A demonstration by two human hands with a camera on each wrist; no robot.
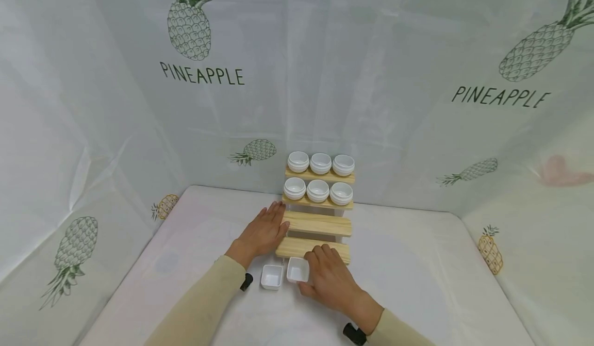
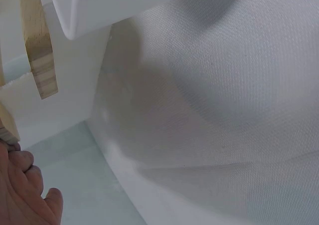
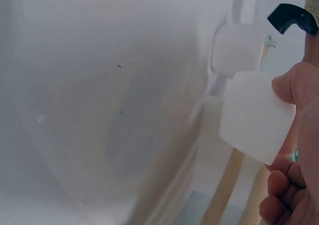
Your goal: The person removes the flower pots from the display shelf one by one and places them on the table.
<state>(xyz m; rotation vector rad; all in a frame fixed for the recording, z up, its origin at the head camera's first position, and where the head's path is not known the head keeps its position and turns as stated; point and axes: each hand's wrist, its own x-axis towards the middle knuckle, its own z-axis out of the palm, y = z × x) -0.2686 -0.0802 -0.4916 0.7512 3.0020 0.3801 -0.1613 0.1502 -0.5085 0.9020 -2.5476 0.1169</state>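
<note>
Two hands, right hand (image 1: 330, 279) fingers grasping half-hidden square dish (image 1: 298, 269), left hand (image 1: 264, 231) flat, released.

White dishes, pale wood, pineapple print

You have two white square dishes (image 1: 284, 274) before a pale wooden stepped rack (image 1: 318, 224) carrying six white round bowls (image 1: 319, 176); your sleeves (image 1: 209, 305) are beige, and the white backdrop (image 1: 371, 67) bears green pineapples with "PINEAPPLE" lettering.

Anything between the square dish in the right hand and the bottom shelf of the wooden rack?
Nothing visible. The right hand grips a white square dish just in front of the rack's bottom shelf, which shows bare wood. The left hand rests on the rack's left side, clear of that path.
</note>
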